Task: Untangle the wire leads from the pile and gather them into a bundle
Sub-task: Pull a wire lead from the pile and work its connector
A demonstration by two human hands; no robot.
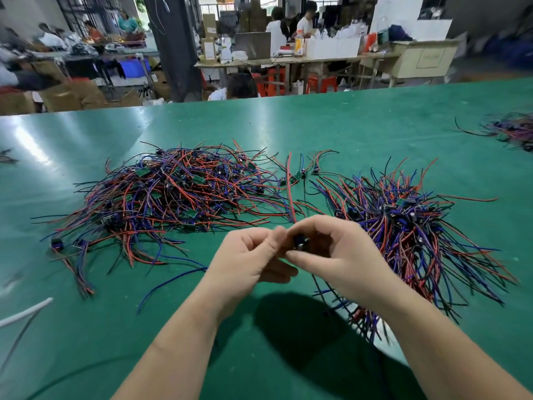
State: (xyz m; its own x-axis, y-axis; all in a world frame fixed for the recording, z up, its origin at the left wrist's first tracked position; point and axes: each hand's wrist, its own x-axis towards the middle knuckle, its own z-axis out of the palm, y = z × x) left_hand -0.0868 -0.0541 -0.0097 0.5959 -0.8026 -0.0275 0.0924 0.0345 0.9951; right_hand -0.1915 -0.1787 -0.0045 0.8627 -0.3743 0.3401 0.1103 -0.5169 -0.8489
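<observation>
A tangled pile of red, blue and black wire leads (173, 197) with small green boards lies on the green table (346, 125), left of centre. A gathered bundle of leads (409, 226) fans out on the right. My left hand (251, 255) and my right hand (334, 255) meet above the table's near middle. Together they pinch one wire lead (301, 242) by its small dark component. Its red wire rises away from my fingers toward the far side; other strands hang below my right wrist.
A few loose leads (300, 171) lie between the two heaps. Another wire heap (513, 131) sits at the far right edge. A white cable (26, 313) crosses the near left. Beyond the table, people work at benches with boxes.
</observation>
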